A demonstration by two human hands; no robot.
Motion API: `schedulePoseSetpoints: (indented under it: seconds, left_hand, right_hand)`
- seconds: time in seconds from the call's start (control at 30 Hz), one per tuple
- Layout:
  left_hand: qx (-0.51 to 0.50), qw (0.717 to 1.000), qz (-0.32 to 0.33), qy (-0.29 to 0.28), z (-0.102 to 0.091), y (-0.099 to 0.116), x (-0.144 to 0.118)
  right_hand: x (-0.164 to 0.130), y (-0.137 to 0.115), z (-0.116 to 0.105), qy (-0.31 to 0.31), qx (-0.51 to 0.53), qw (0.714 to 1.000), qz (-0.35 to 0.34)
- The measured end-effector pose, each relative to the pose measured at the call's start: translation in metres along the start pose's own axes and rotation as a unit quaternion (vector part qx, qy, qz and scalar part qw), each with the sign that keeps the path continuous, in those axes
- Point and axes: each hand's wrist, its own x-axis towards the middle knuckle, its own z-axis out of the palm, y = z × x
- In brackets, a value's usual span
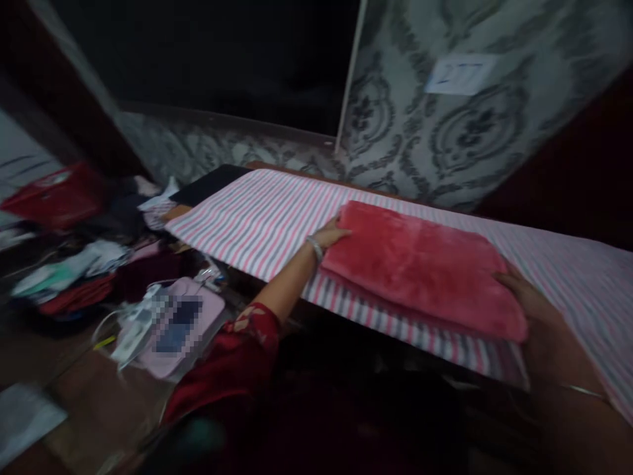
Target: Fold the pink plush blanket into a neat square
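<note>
Right hand (531, 310) gripping folded red towel's (420, 264) near end, left hand (332, 234) clasping far end

Home ironing corner: striped board (257, 224), clothes heap (84, 277), wallpaper (420, 125).

Folded red towel (420, 267) lies flat on striped board (257, 224). Left hand (332, 234) grips towel's far-left edge, right hand (531, 307) its right end. Pink bag (180, 326) on floor left of towel, clothes pile (74, 277) beyond it.
</note>
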Motion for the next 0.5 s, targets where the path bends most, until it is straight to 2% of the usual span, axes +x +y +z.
schedulePoseSetpoints:
  seconds: [0.07,0.2,0.3,0.37,0.5]
  left_hand:
    - [-0.001,1.000,0.004,-0.027,-0.004,0.016,0.012]
    - [0.008,0.996,0.048,-0.080,-0.015,0.061,0.033]
    - [0.030,0.986,0.099,-0.128,-0.016,0.083,0.042]
    - [0.042,0.982,0.091,-0.160,-0.015,0.082,0.044]
    - [0.063,0.974,-0.059,-0.211,-0.010,0.050,0.046]
  right_hand:
    - [-0.008,-0.015,-0.006,0.040,0.149,0.985,0.073]
    - [-0.039,-0.043,-0.013,0.127,0.240,0.962,-0.011]
    - [-0.077,-0.047,-0.013,0.179,0.286,0.940,-0.049]
    - [-0.103,-0.036,-0.005,0.174,0.331,0.927,-0.036]
    - [-0.130,-0.001,0.019,0.088,0.420,0.901,0.067]
